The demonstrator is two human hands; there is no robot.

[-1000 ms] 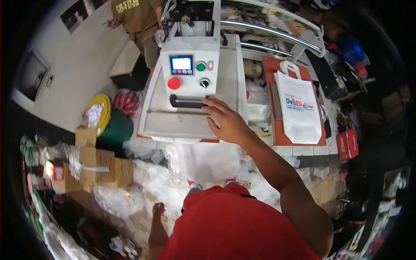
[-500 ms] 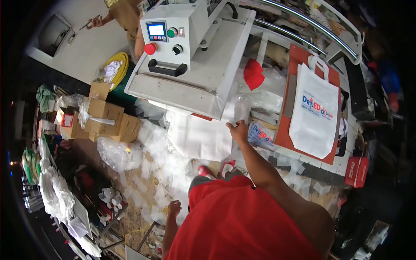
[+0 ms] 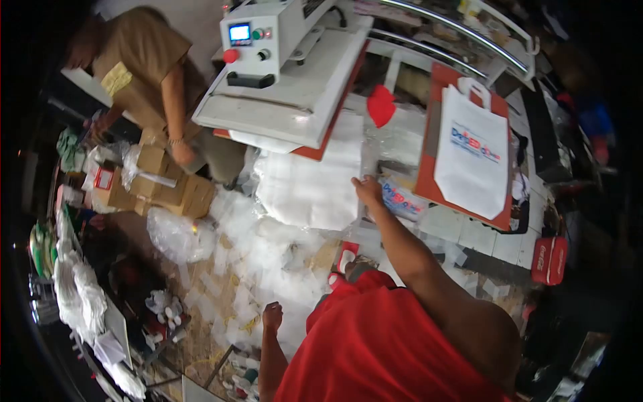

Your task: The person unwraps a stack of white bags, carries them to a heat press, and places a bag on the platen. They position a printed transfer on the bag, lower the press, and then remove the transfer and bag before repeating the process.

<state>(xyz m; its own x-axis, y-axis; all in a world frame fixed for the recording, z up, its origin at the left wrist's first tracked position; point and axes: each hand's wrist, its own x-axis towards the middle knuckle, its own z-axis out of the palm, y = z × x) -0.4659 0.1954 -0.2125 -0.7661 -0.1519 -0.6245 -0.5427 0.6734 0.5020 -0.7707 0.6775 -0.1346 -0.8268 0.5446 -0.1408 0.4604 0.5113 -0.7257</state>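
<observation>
My right hand (image 3: 368,191) reaches forward with its fingers apart, at the right edge of a pile of plain white bags (image 3: 311,191). Just right of it lies a packet with blue and red print (image 3: 403,199). My left hand (image 3: 272,316) hangs low at my side, fingers curled in and nothing showing in them. Ahead stands a white heat press (image 3: 288,90) with a screen, buttons and a black handle. Under its upper plate show a red-brown pad (image 3: 335,127) and white fabric (image 3: 258,141). A printed white bag (image 3: 473,151) lies flat on a red-brown board (image 3: 429,167) to the right.
A person in a brown shirt (image 3: 144,60) leans beside cardboard boxes (image 3: 164,177) at the left. Scraps of white material (image 3: 248,234) litter the floor. A red cloth (image 3: 380,106) sits beyond the bags, and a red box (image 3: 549,260) stands at the right.
The person in brown has come further into view toward the boxes. More of the red-brown pad shows beneath the press plate. The view has shifted; my right hand remains beside the white bags.
</observation>
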